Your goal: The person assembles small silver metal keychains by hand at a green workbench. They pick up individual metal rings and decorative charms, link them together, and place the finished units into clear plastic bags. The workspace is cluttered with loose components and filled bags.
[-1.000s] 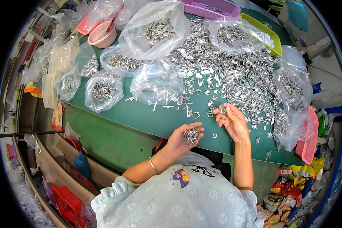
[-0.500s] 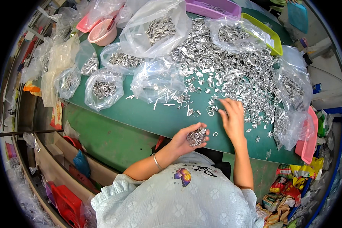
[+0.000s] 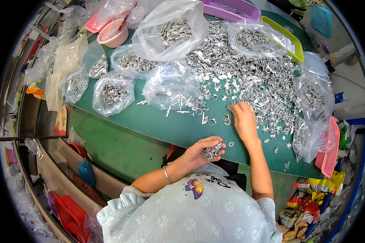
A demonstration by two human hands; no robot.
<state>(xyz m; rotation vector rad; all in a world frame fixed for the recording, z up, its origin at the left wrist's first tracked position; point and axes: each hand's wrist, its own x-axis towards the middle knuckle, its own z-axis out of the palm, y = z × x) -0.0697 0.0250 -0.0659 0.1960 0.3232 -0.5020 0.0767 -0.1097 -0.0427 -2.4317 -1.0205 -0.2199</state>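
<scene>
Cupped near the table's front edge, my left hand point(image 3: 195, 155) holds a handful of silver rings point(image 3: 212, 152). My right hand point(image 3: 245, 120) is at the near edge of a wide heap of silver jewellery pieces point(image 3: 263, 77). Its fingers are pinched together on a small silver piece, partly hidden by the fingertips. Between the two hands a single ring point(image 3: 231, 144) lies on the green table point(image 3: 150, 125). A few loose rings point(image 3: 226, 118) are just left of my right hand.
Clear bags of silver pieces stand along the left and back, a large one point(image 3: 150, 38) among them. Pale T-shaped or straight bits point(image 3: 183, 111) lie left of the heap. A purple tray point(image 3: 235, 10), a green tray point(image 3: 298, 48) and a pink tray point(image 3: 330, 156) border the heap.
My right hand has gone from spread fingers to a pinch at the heap's near edge. My left hand stays cupped around the rings. The whole view has shifted slightly.
</scene>
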